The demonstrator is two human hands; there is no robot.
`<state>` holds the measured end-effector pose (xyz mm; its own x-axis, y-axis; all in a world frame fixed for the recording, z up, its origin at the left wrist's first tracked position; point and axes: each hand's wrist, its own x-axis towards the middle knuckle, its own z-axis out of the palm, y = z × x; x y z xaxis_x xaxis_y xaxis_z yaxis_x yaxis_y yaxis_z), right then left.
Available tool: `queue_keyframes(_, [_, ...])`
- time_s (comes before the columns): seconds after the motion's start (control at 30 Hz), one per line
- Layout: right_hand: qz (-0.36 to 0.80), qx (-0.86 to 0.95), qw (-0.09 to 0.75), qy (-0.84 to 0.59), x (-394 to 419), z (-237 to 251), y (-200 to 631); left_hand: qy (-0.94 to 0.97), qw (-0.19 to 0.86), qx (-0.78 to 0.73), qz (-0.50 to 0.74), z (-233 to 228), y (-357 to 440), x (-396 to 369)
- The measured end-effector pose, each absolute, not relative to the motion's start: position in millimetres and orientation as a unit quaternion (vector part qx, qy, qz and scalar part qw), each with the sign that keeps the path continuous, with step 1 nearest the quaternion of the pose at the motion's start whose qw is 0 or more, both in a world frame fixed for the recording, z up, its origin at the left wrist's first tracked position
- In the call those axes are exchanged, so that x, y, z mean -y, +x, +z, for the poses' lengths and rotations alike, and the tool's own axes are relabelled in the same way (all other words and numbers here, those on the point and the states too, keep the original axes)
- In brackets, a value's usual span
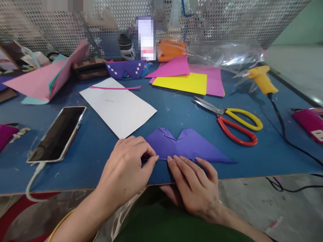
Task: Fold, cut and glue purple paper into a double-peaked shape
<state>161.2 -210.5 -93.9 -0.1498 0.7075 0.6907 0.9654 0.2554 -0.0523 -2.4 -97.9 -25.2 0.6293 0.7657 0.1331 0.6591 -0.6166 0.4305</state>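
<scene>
A folded purple paper [181,146] lies flat near the table's front edge, with a V-shaped notch at its top and a long point toward the right. My left hand [128,161] pinches its lower edge between thumb and forefinger, covering the left end. Along the same edge, the fingertips of my right hand [194,181] press down with the fingers stretched out; the thumb hangs below the table edge. Right of the paper lie scissors [219,112] with one yellow and one red handle, blades apart. White paper [123,111] bearing a thin pink strip [115,88] lies behind my left hand.
On the left lies a phone [59,134] with a white cable. Pink folded paper [47,77], a purple mask shape [126,69], yellow paper [180,83] and plastic wrap [224,53] line the back. A yellow glue gun [262,80] trails a black cord on the right.
</scene>
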Motion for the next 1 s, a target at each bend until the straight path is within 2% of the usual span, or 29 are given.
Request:
queue_keyframes(0.73, [-0.240,0.747,0.267,-0.559,206,-90,146,0.895,0.166,-0.373,0.178,-29,-10,98])
queue_keyframes(1.0, [-0.231,0.743,0.287,-0.559,204,-91,148,0.915,0.105,-0.339,0.193,-28,-34,97])
